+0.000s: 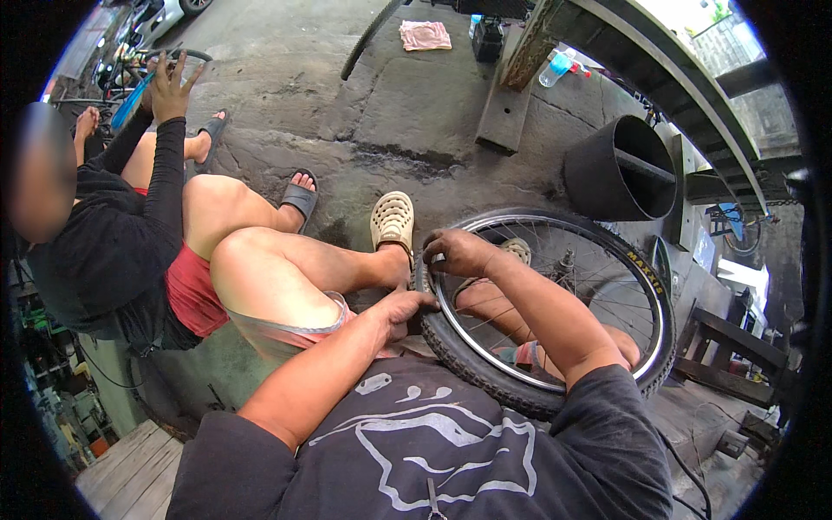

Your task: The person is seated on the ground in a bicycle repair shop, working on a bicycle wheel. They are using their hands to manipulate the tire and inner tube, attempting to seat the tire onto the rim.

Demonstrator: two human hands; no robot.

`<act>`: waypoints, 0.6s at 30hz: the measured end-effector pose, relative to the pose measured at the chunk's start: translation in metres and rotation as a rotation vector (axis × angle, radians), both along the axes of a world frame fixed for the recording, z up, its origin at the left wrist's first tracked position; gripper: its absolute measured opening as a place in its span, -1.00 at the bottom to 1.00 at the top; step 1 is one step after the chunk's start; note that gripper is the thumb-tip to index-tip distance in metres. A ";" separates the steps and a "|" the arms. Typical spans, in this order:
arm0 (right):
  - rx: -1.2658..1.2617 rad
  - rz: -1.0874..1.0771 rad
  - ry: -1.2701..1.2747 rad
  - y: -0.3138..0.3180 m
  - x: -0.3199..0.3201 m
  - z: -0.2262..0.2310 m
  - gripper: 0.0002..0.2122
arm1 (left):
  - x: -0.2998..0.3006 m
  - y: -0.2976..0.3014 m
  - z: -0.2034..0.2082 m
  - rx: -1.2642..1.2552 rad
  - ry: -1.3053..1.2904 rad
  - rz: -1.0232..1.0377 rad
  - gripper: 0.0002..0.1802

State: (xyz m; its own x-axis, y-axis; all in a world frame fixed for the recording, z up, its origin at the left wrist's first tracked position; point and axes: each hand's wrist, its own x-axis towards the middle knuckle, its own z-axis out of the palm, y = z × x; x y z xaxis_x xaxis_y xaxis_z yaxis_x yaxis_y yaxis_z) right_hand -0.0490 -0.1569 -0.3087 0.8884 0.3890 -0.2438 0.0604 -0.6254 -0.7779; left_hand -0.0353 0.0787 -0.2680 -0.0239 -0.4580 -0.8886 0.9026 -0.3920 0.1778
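Note:
A bicycle wheel [565, 260] with a black knobby tire [663, 334], silver rim and thin spokes leans across my right leg. At the wheel's left side, my right hand [459, 253] bends its fingers over the tire and rim edge, closed on them. Just below it, my left hand [404, 309] is closed against the outside of the tire, thumb side toward it; its lower fingers are partly hidden. One stretch of tire lies between the two hands. Through the spokes part of my right leg shows.
A black bucket [607, 169] stands beyond the wheel, near a metal frame [676, 78]. A plastic bottle [555, 71] and a pink cloth [425, 35] lie farther off. At left sits another person [104, 251] in black sleeves, one hand raised near a blue strip [132, 102].

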 end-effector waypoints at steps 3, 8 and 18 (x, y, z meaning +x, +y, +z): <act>-0.034 -0.036 0.027 0.007 -0.008 -0.004 -0.80 | -0.005 -0.010 0.001 0.089 -0.228 0.014 -0.44; -0.011 0.114 0.086 0.008 -0.017 -0.049 -0.78 | -0.013 -0.004 -0.042 0.193 -0.577 -0.241 -0.26; -0.209 0.325 -0.190 0.009 0.004 -0.054 -0.73 | -0.002 0.003 -0.041 0.110 -0.611 -0.114 -0.19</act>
State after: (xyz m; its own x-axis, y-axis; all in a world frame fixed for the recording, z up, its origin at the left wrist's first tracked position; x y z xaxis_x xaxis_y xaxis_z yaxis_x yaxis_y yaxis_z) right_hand -0.0450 -0.1483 -0.3631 0.7646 0.6155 -0.1912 0.4099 -0.6934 -0.5926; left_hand -0.0370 0.0814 -0.3091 0.4596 -0.3879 -0.7989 0.6026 -0.5246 0.6014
